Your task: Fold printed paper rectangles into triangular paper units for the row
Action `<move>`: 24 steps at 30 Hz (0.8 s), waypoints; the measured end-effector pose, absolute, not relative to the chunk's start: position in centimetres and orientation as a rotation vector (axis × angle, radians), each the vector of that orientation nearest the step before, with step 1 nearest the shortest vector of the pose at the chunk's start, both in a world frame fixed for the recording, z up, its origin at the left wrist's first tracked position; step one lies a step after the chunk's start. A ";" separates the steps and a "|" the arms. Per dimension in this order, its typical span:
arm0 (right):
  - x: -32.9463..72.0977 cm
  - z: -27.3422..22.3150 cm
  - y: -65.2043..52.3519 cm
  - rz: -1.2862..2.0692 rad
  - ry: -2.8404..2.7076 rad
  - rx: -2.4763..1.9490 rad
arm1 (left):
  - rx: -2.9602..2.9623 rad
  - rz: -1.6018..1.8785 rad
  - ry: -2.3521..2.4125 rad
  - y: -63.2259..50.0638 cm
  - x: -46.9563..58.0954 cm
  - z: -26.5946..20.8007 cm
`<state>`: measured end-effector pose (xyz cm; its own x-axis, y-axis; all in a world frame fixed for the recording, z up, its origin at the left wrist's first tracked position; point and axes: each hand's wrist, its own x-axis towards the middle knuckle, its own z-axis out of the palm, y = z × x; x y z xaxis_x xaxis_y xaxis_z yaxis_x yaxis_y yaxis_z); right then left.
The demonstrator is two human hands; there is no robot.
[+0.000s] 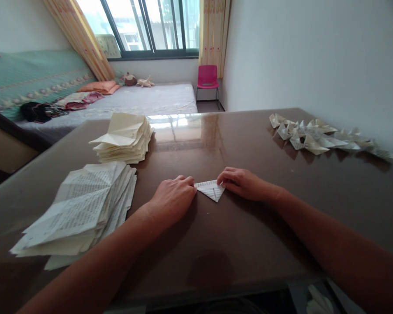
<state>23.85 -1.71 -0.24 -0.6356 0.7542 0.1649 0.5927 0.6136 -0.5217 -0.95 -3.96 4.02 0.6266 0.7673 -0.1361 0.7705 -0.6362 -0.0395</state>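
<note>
A small folded paper triangle [211, 190] with printed text lies on the brown table, one point toward me. My left hand [177, 192] has its curled fingers closed at the triangle's left corner. At the upper right corner, my right hand [238, 181] pinches the paper between thumb and bent fingers. Both hands rest low at the tabletop, and their fingers partly cover the two corners.
Printed sheets [81, 196] are stacked at the left, with a taller pile of cream paper [124, 137] behind. Folded paper pieces [309, 136] cluster along the right wall. Beyond the table [190, 152] are a bed [163, 98] and a pink chair [207, 77].
</note>
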 end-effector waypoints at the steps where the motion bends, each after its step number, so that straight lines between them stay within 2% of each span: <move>1: 23.9 -0.2 -1.7 0.605 -2.468 -1.078 | 2.817 -0.219 1.327 -4.0 -1.0 4.1; 13: 24.1 -0.7 -1.4 0.612 -2.406 -1.123 | 2.885 -0.392 1.371 -4.8 0.2 4.6; 24: 23.6 -1.4 -0.9 0.462 -2.256 -1.271 | 2.900 -0.299 1.402 -4.6 0.5 3.7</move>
<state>23.61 -0.93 -1.35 -0.4349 0.8620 0.2605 0.6903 0.5049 -0.5183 0.52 -4.57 3.74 0.6083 0.7839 -0.1249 0.7666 -0.6209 -0.1637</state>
